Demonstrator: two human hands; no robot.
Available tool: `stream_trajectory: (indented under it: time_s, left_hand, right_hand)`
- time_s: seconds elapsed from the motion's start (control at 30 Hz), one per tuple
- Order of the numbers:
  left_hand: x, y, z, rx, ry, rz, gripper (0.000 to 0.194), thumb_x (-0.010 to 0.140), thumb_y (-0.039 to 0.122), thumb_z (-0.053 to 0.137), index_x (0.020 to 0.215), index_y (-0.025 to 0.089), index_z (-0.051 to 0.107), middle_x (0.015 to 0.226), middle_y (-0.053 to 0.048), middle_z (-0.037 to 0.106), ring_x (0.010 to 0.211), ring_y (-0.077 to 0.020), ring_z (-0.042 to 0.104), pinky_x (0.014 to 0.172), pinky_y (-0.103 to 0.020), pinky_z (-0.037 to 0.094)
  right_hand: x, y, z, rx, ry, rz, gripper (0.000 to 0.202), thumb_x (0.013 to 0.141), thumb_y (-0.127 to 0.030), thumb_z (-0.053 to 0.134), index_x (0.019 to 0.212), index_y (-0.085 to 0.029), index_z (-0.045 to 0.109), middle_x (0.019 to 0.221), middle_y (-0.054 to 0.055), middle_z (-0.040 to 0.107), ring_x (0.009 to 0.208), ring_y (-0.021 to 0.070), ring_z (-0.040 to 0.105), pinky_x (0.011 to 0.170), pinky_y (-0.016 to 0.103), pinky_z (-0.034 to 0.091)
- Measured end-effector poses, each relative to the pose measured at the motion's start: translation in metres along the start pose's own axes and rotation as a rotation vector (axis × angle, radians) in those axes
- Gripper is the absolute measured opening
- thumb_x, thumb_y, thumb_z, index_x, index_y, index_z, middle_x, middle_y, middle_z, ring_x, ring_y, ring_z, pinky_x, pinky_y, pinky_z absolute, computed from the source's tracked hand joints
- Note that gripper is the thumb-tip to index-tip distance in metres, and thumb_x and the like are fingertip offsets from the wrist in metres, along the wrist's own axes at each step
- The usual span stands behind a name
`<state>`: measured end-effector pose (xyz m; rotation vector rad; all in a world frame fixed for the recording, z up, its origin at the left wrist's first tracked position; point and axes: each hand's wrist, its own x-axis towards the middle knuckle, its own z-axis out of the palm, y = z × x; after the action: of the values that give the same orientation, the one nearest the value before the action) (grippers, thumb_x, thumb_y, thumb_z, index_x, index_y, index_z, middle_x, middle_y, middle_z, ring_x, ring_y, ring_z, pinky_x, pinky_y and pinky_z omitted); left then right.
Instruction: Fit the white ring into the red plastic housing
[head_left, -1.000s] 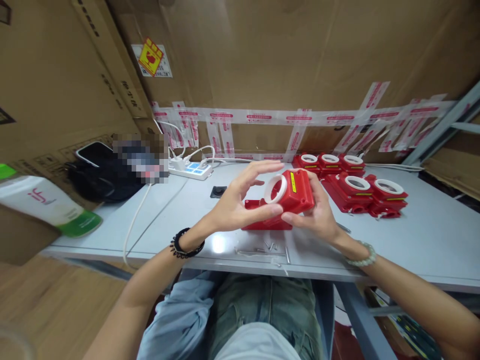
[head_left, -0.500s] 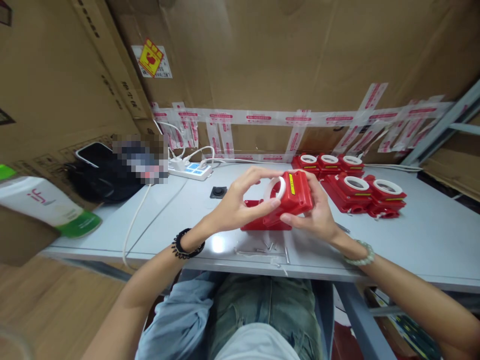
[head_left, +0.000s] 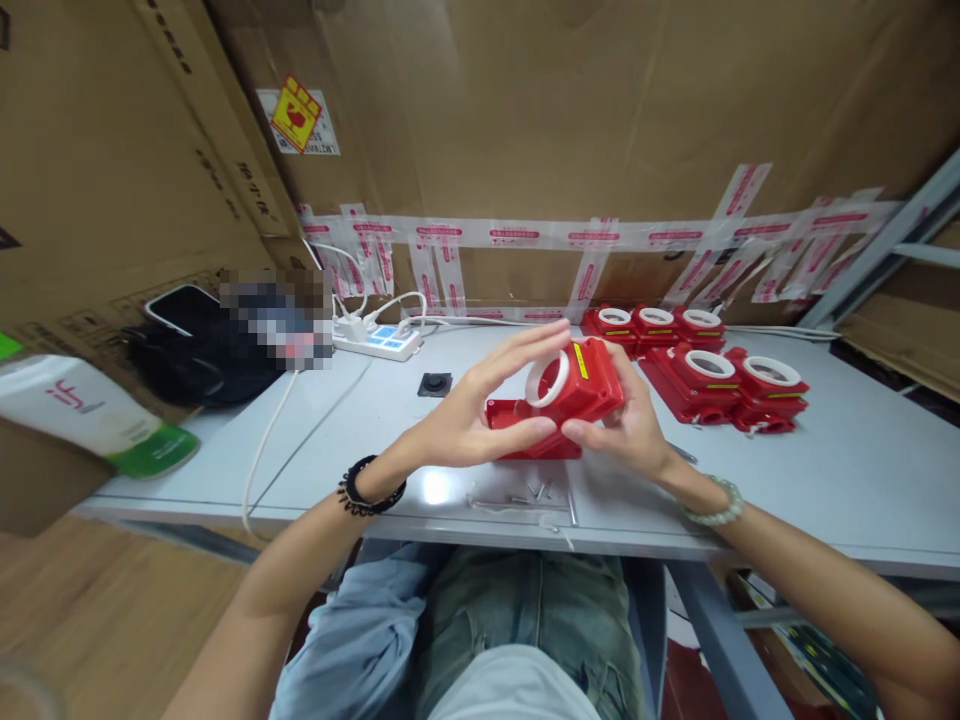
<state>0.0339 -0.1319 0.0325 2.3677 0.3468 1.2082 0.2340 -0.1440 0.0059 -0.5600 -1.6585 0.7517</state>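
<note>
I hold a red plastic housing (head_left: 589,380) with a white ring (head_left: 546,381) on its face, tilted above the grey table (head_left: 825,470). My right hand (head_left: 634,425) grips it from behind and below. My left hand (head_left: 480,410) touches it with the thumb under the ring, its fingers stretched out flat over the ring. A second red part (head_left: 517,430) lies on the table just beneath. Small screws (head_left: 536,492) lie near the front edge.
Several finished red housings (head_left: 705,375) with white rings stand in rows at the back right. A white power strip (head_left: 379,342) with cables, a small black part (head_left: 435,383), a black bag (head_left: 199,360) and a phone (head_left: 180,303) lie at the left. Cardboard walls surround the table.
My left fingers, curled around the white ring half a second ago, have straightened out flat over it. The housing has stayed in nearly the same place.
</note>
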Motion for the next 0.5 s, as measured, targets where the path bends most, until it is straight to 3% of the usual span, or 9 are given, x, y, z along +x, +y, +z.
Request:
stream_trajectory:
  time_s: [0.13, 0.2, 0.27, 0.33, 0.43, 0.5]
  left_hand:
    - [-0.0003, 0.0001, 0.0007, 0.057, 0.122, -0.111, 0.047, 0.087, 0.034, 0.064, 0.132, 0.025, 0.054, 0.131, -0.011, 0.058, 0.122, -0.0248, 0.053, 0.101, -0.044, 0.045]
    - [-0.0003, 0.0001, -0.0003, 0.051, 0.091, -0.051, 0.041, 0.088, 0.030, 0.063, 0.128, 0.025, 0.058, 0.126, -0.009, 0.061, 0.119, -0.0234, 0.055, 0.104, -0.044, 0.043]
    - [-0.0002, 0.0001, -0.0014, 0.024, 0.038, 0.004, 0.050, 0.086, 0.029, 0.065, 0.134, 0.026, 0.053, 0.135, -0.009, 0.056, 0.126, -0.0248, 0.050, 0.107, -0.045, 0.040]
    - [-0.0002, 0.0000, -0.0020, 0.029, 0.059, -0.021, 0.057, 0.084, 0.033, 0.067, 0.138, 0.028, 0.048, 0.141, -0.010, 0.051, 0.128, -0.0261, 0.048, 0.104, -0.044, 0.043]
    - [0.0002, -0.0004, -0.0026, 0.094, 0.135, -0.084, 0.053, 0.082, 0.036, 0.070, 0.131, 0.024, 0.054, 0.129, -0.010, 0.060, 0.115, -0.0244, 0.057, 0.093, -0.041, 0.048]
    - [0.0008, -0.0007, -0.0038, 0.114, 0.099, -0.027, 0.045, 0.083, 0.031, 0.069, 0.126, 0.023, 0.059, 0.123, -0.010, 0.063, 0.113, -0.0234, 0.058, 0.095, -0.041, 0.047]
  right_hand:
    - [0.0001, -0.0008, 0.0004, -0.001, -0.014, 0.004, 0.070, 0.062, -0.032, 0.084, 0.120, -0.027, 0.047, 0.106, 0.003, 0.066, 0.091, 0.0187, 0.066, 0.079, 0.033, 0.057]
    - [0.0002, -0.0010, 0.0003, -0.017, -0.009, -0.001, 0.068, 0.062, -0.032, 0.084, 0.119, -0.027, 0.047, 0.104, 0.003, 0.066, 0.090, 0.0185, 0.067, 0.078, 0.032, 0.057]
    - [0.0002, -0.0014, 0.0002, -0.028, -0.004, -0.003, 0.066, 0.063, -0.034, 0.083, 0.117, -0.027, 0.047, 0.101, 0.003, 0.067, 0.087, 0.0181, 0.067, 0.076, 0.032, 0.057]
    - [0.0001, -0.0019, 0.0002, -0.029, -0.004, 0.002, 0.066, 0.063, -0.036, 0.083, 0.118, -0.027, 0.046, 0.101, 0.003, 0.067, 0.086, 0.0185, 0.067, 0.076, 0.033, 0.057]
    - [-0.0001, -0.0022, 0.0002, -0.049, -0.001, 0.013, 0.071, 0.060, -0.037, 0.084, 0.119, -0.027, 0.045, 0.107, 0.005, 0.066, 0.091, 0.0205, 0.067, 0.078, 0.035, 0.057]
    - [0.0000, -0.0019, -0.0001, -0.055, 0.001, 0.006, 0.071, 0.060, -0.037, 0.084, 0.118, -0.027, 0.046, 0.107, 0.005, 0.067, 0.092, 0.0207, 0.067, 0.078, 0.035, 0.057]
